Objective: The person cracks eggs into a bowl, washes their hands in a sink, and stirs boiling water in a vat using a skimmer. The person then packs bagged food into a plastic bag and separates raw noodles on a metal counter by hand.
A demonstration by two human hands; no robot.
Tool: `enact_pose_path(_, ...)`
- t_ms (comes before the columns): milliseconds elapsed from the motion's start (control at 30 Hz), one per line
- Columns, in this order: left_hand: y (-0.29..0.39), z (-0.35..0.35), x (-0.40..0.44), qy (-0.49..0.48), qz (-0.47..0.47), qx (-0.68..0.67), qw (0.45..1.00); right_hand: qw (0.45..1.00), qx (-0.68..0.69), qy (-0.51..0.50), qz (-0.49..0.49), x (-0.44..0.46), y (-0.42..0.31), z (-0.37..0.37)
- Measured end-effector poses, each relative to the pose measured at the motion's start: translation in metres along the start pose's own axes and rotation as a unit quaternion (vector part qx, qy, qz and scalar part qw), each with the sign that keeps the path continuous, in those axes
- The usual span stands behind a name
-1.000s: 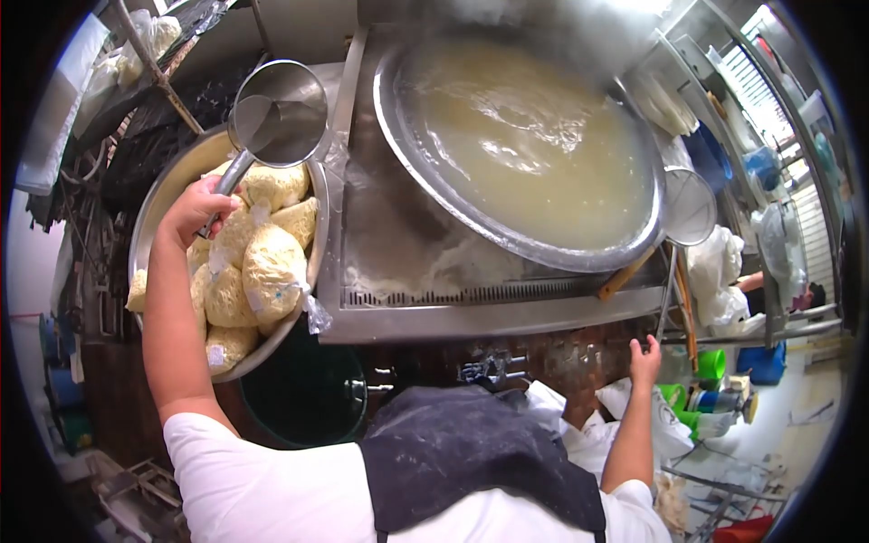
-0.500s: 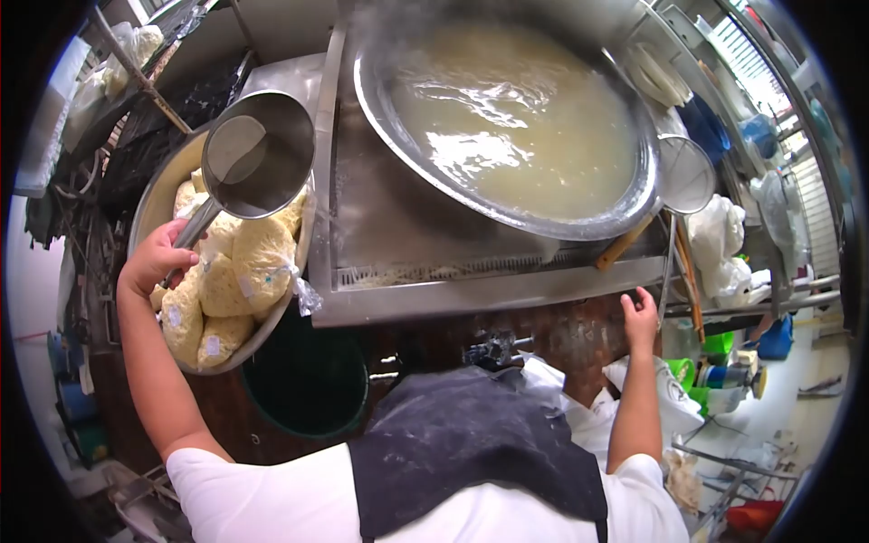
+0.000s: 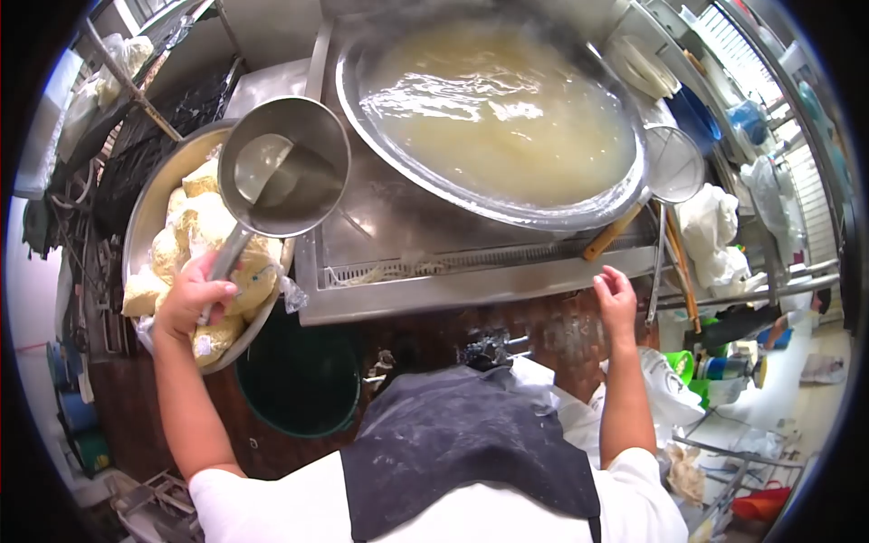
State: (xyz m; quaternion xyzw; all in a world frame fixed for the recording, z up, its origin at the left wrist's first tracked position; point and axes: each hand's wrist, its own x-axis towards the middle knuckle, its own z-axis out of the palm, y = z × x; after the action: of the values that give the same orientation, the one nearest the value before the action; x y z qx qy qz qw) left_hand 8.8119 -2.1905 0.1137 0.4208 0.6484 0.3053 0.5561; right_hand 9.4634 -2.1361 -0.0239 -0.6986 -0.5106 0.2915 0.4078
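Observation:
My left hand [image 3: 197, 297] is closed around the handle of a large metal dipper [image 3: 299, 195]. Its round bowl is tilted up toward me, over the edge between a wide basin [image 3: 138, 204] and the steel stove top. Whether the pale patch inside is liquid or a reflection I cannot tell. Bags of yellowish noodles or dough [image 3: 204, 217] fill the basin beneath this hand. My right hand [image 3: 617, 294] hangs in front of the steel counter edge, fingers slightly bent and apart, holding nothing. Just above it juts the wooden handle [image 3: 611, 237] of a utensil.
A big steaming vat of cloudy liquid [image 3: 398, 167] is set in the steel stove [image 3: 362, 213]. At its right rests a round mesh strainer [image 3: 674, 167]. A dark green tub [image 3: 299, 389] stands on the floor below the basin. White plastic bags [image 3: 711, 226] hang at the right.
My left hand and the dipper have moved right, toward the vat. The right hand sits slightly further left, while the view itself has shifted a little.

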Motion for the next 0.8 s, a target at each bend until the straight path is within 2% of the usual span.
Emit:
enact_pose_path(33,-0.005,0.017,0.000,0.012,-0.010,-0.035,0.999,0.998,0.038,-0.042,-0.015,-0.005,-0.018,0.013)
enact_pose_path(67,-0.005,0.043,-0.005,0.030,-0.010,-0.076,0.997,0.993,0.058,-0.102,0.021,-0.011,-0.042,0.026)
enact_pose_path(100,-0.020,0.061,0.000,0.009,-0.016,-0.151,0.988,0.986,0.031,-0.161,0.018,-0.021,-0.072,0.041)
enact_pose_path(167,-0.034,0.104,0.006,0.002,0.008,-0.208,0.978,0.948,0.093,-0.304,0.019,-0.030,-0.100,0.081)
enact_pose_path(233,-0.038,0.150,0.013,-0.032,0.027,-0.261,0.965,0.904,0.135,-0.405,0.032,-0.042,-0.132,0.124)
enact_pose_path(300,-0.032,0.198,0.018,-0.046,0.037,-0.307,0.950,0.867,0.181,-0.453,0.104,-0.053,-0.174,0.155)
enact_pose_path(333,-0.032,0.218,0.023,-0.068,0.065,-0.324,0.941,0.864,0.180,-0.459,0.102,-0.057,-0.182,0.171)
enact_pose_path(400,-0.038,0.248,0.035,-0.110,0.124,-0.327,0.930,0.813,0.282,-0.504,0.077,-0.060,-0.193,0.195)
enact_pose_path(433,-0.038,0.251,0.038,-0.144,0.129,-0.313,0.930,0.810,0.208,-0.542,0.081,-0.056,-0.203,0.192)
enact_pose_path(467,-0.039,0.251,0.040,-0.179,0.132,-0.300,0.928,0.809,0.206,-0.544,0.081,-0.054,-0.199,0.195)
enact_pose_path(533,-0.048,0.220,0.055,-0.221,0.222,-0.081,0.946,0.875,0.148,-0.456,0.061,-0.053,-0.185,0.201)
enact_pose_path(567,-0.059,0.197,0.068,-0.218,0.242,0.052,0.944,0.874,0.191,-0.433,0.109,-0.056,-0.201,0.191)
enact_pose_path(600,-0.065,0.181,0.077,-0.107,0.290,0.155,0.938,0.886,0.235,-0.396,0.055,-0.056,-0.203,0.191)
enact_pose_path(633,-0.067,0.170,0.086,0.038,0.296,0.182,0.937,0.896,0.204,-0.390,0.054,-0.051,-0.208,0.185)
enact_pose_path(667,-0.101,0.162,0.116,0.235,0.295,0.463,0.802,0.905,0.173,-0.384,0.056,-0.046,-0.212,0.181)
enact_pose_path(700,-0.130,0.153,0.147,0.271,0.232,0.447,0.820,0.917,0.165,-0.363,0.012,-0.043,-0.213,0.183)
enact_pose_path(733,-0.143,0.146,0.172,0.269,0.184,0.399,0.857,0.927,0.102,-0.360,-0.007,-0.039,-0.212,0.184)
enact_pose_path(800,-0.149,0.136,0.219,0.296,0.143,0.303,0.894,0.943,-0.059,-0.296,-0.136,-0.034,-0.216,0.185)
